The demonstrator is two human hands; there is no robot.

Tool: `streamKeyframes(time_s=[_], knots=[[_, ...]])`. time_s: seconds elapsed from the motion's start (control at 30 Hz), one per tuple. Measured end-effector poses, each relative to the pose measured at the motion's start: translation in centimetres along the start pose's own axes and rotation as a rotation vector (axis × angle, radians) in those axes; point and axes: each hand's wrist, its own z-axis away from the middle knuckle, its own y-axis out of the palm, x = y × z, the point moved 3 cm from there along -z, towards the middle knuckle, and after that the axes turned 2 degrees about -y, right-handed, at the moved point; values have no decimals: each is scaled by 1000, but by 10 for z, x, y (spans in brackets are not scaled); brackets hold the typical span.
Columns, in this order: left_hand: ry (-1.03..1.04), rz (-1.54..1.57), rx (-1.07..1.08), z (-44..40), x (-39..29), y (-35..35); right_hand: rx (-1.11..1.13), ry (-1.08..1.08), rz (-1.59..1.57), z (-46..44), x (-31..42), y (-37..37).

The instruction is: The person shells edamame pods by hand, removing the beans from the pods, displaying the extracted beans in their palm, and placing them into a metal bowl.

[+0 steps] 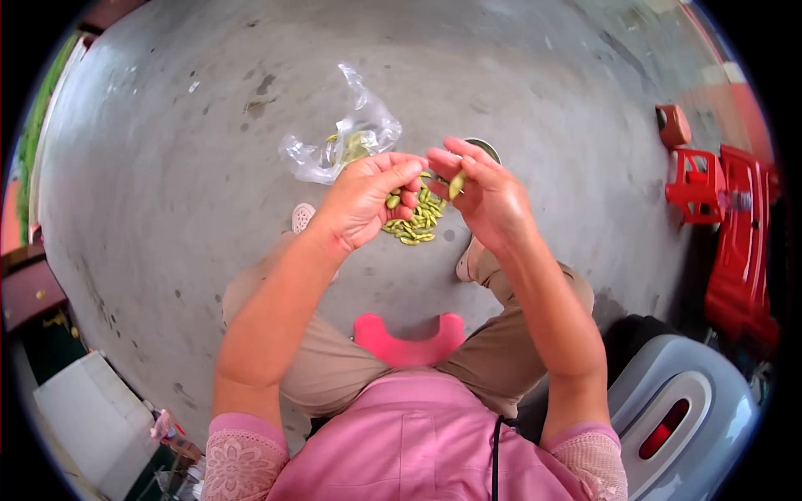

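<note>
My left hand [368,199] is closed, with green soybean pods [393,201] showing between its curled fingers. Thumb and index finger of that hand are pressed together near the fingertips of my right hand [494,200]. A single soybean pod [457,184] is held against the fingers of my right hand by the thumb. Below both hands, a heap of soybean pods [415,227] lies on the concrete floor. Behind my left hand sits a clear plastic bag [376,121] with more pods inside. A round metal bowl [487,147] is partly hidden by my right hand.
My shoes stand on either side of the pods, and a pink curved seat edge [409,346] shows between my legs. To the right are a red plastic stool [695,185], a red plastic object [739,250] and a blue-grey plastic shell [668,417]. A white box [92,417] is at lower left.
</note>
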Motion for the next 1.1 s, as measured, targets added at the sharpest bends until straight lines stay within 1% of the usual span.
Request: streamKeyframes(time_s=[0.07,0.17,0.33,0.4,0.43,0.47,0.53,0.57,0.6,0.67,0.7,0.77,0.8,0.83,0.9,0.93,0.97,1.0,1.03,1.07,1.1], knots=[[-27,-40,13,-7,8,7,12,-30,-8,-1,3,-5],[-73,-78,92,-9,16,15,40,-3,60,-1,6,-4],[-122,-49,98,-9,15,18,115,39,108,0,-2,4],[-117,-24,106,-8,12,18,66,-94,184,-1,1,4],[-106,11,67,-7,9,16,43,-270,293,-2,4,1],[-94,48,27,-6,6,13,49,-271,291,-3,5,-2],[-69,86,4,-4,1,8,56,-673,876,2,17,-2],[-35,129,8,-4,-1,5,87,-734,972,5,20,1],[-1,172,12,-5,-3,2,94,-734,971,9,20,5],[16,211,17,-5,-2,-1,203,-778,1144,16,16,16],[13,223,30,-5,0,-2,175,-836,1116,16,12,19],[11,237,46,-4,1,-3,168,-865,1116,12,11,16],[-30,234,84,-3,2,-1,161,-897,1114,11,11,16],[-71,231,121,-1,3,0,162,-898,1115,11,10,16],[-57,209,99,1,0,0,93,-484,635,5,4,6],[-45,187,78,2,-2,0,93,-484,635,5,9,5],[-46,188,78,2,-3,-1,139,-331,540,3,16,4],[6,97,30,2,-6,-4,183,-177,444,2,17,4],[59,5,-18,3,-9,-6,202,-135,365,0,15,2],[58,5,-18,4,-10,-5,202,-136,364,0,15,2],[50,-71,13,6,-10,-2,206,-104,370,1,15,2]])
